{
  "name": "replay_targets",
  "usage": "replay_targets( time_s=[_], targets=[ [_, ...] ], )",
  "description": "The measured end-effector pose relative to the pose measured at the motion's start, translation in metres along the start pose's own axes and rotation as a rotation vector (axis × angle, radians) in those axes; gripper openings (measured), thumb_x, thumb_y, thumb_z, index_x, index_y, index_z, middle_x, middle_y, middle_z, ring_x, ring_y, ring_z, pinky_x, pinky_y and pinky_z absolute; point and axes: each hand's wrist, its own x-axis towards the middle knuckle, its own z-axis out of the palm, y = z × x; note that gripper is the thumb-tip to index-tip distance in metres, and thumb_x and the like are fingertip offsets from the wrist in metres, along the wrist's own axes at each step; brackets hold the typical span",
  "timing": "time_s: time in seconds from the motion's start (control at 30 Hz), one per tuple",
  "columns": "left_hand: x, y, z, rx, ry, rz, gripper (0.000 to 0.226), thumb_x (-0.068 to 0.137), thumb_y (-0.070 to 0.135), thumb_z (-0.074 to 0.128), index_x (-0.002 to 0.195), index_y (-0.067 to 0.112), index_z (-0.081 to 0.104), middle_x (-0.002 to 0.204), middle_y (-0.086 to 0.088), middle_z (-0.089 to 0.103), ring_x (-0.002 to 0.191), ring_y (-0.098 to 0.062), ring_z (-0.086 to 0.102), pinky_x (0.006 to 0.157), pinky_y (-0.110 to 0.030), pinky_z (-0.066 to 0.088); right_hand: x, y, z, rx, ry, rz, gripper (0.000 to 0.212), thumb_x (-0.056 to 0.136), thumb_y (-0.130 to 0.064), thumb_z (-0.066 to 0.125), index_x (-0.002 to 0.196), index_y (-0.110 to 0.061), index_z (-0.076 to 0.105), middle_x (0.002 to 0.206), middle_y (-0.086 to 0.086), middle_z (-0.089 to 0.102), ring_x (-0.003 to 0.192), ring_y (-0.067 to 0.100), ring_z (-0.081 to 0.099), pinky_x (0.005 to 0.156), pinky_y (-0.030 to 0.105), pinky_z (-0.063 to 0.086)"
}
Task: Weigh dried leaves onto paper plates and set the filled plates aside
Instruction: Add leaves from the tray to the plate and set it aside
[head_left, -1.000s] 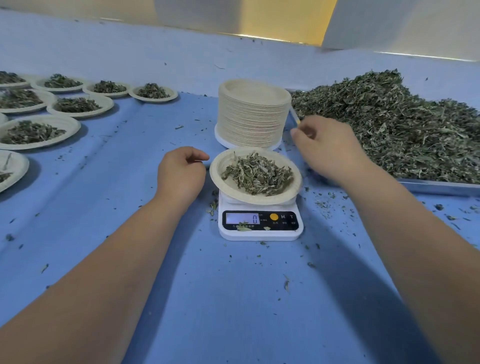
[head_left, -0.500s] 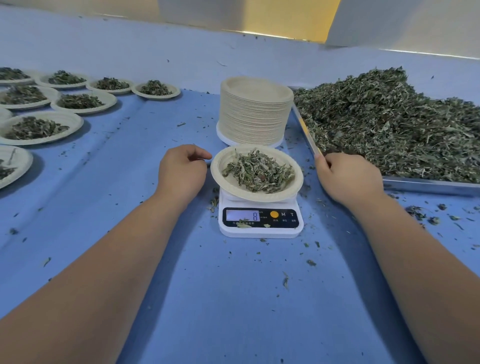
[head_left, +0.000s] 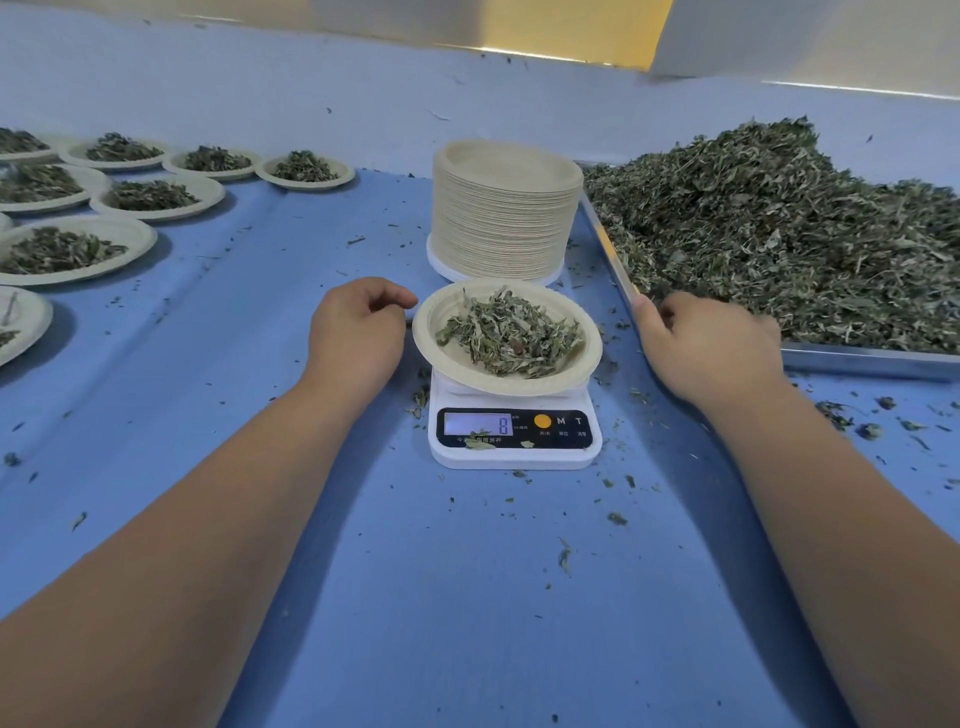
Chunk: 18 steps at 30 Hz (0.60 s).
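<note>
At the upper left of the frame, filled plates (head_left: 136, 240) are sitting in rows on the blue table cover (head_left: 467, 597), well apart from the weighing, so we are judging them finished and set aside. Left of centre, the left hand (head_left: 356, 332) is resting just beside the rim of the paper plate (head_left: 441, 338), fingers loosely curled and holding nothing, probably waiting to lift it away. In the centre, that plate and its dried leaves (head_left: 511, 332) are sitting on the white scale (head_left: 514, 441), whose display is showing 8. The stack of empty plates (head_left: 506, 228) is standing just behind, within easy reach. To the right, the right hand (head_left: 711, 348) is lying at the near corner of the metal tray (head_left: 872, 361), which is heaped with loose leaves (head_left: 779, 228). Its fingers are curling away from us, so we cannot tell whether they are holding anything.
</note>
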Motion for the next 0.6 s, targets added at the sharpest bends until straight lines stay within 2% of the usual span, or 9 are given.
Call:
replay_targets(
  time_s=[0.1, 0.2, 0.27, 0.4, 0.5, 0.6],
  targets=[
    [-0.001, 0.000, 0.001, -0.003, 0.018, 0.024, 0.033, 0.080, 0.015, 0.045, 0.085, 0.029, 0.074, 0.087, 0.001, 0.074, 0.076, -0.016, 0.065, 0.070, -0.031, 0.052, -0.007, -0.018, -0.014, 0.229, 0.138, -0.164, 0.034, 0.101, -0.042, 0.044, 0.103, -0.016, 0.066, 0.080, 0.001, 0.063, 0.081, 0.031, 0.059, 0.083, 0.040, 0.044],
    [0.000, 0.000, 0.002, 0.009, -0.004, 0.022, 0.033, 0.079, 0.014, 0.046, 0.083, 0.029, 0.075, 0.082, -0.001, 0.074, 0.068, -0.011, 0.061, 0.067, -0.029, 0.049, -0.016, -0.051, -0.033, 0.465, 0.110, -0.361, 0.027, 0.098, -0.035, 0.052, 0.111, -0.018, 0.069, 0.094, 0.003, 0.068, 0.092, 0.024, 0.061, 0.078, 0.035, 0.048],
    [0.000, 0.000, 0.003, 0.008, -0.015, 0.016, 0.033, 0.078, 0.014, 0.046, 0.080, 0.029, 0.075, 0.081, -0.004, 0.074, 0.067, -0.013, 0.058, 0.065, -0.030, 0.049, -0.020, -0.073, -0.040, 0.491, 0.056, -0.464, 0.030, 0.098, -0.043, 0.051, 0.114, -0.023, 0.069, 0.099, -0.003, 0.067, 0.099, 0.020, 0.059, 0.082, 0.037, 0.049],
    [0.000, 0.000, 0.001, 0.009, -0.023, 0.016, 0.034, 0.077, 0.013, 0.046, 0.080, 0.029, 0.076, 0.080, -0.004, 0.074, 0.068, -0.012, 0.059, 0.066, -0.031, 0.050, -0.019, -0.104, -0.044, 0.465, -0.082, -0.523, 0.038, 0.096, -0.058, 0.047, 0.118, -0.033, 0.065, 0.108, -0.013, 0.067, 0.103, 0.012, 0.055, 0.083, 0.035, 0.048],
    [-0.002, 0.000, 0.000, 0.022, -0.037, 0.008, 0.035, 0.075, 0.012, 0.046, 0.082, 0.029, 0.076, 0.082, -0.003, 0.075, 0.070, -0.018, 0.062, 0.067, -0.032, 0.052, -0.014, -0.112, -0.041, 0.379, -0.172, -0.535, 0.035, 0.093, -0.054, 0.055, 0.117, -0.032, 0.067, 0.107, -0.010, 0.068, 0.100, 0.013, 0.058, 0.081, 0.033, 0.051],
    [-0.002, 0.002, 0.000, 0.037, -0.044, 0.010, 0.036, 0.074, 0.009, 0.048, 0.083, 0.028, 0.077, 0.083, 0.003, 0.075, 0.083, -0.022, 0.069, 0.071, -0.036, 0.058, -0.006, -0.116, -0.041, 0.405, -0.166, -0.506, 0.020, 0.094, -0.040, 0.062, 0.100, -0.026, 0.075, 0.096, -0.009, 0.071, 0.089, 0.013, 0.060, 0.070, 0.026, 0.046]
  ],
)
